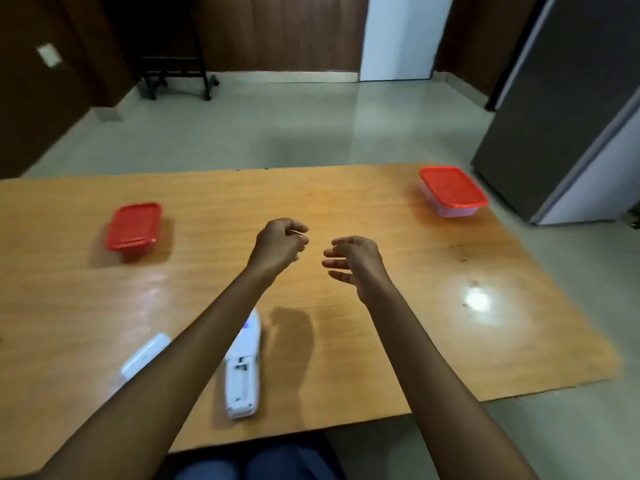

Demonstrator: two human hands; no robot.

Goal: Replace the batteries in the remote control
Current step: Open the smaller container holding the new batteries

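Your left hand [280, 245] and right hand [356, 263] hover over surface [381, 341], grip loose, holding nothing. Remote [242, 372] lies near you, back open, cover [145, 355] beside. Next: fetch new batteries, maybe from red box [133, 226].

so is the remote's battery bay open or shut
Open: the remote lies back-up with its bay uncovered; the battery cover lies apart beside it.

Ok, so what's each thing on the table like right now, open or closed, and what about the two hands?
White plastic remote control: lying face down, battery bay uncovered.
White plastic battery cover: off, lying left of the remote, apart from it.
Left red-lidded plastic box: lid on.
Right red-lidded clear box: lid on.
Left hand: above the wooden table, fingers loosely curled, holding nothing visible.
Right hand: above the table, fingers relaxed, empty.
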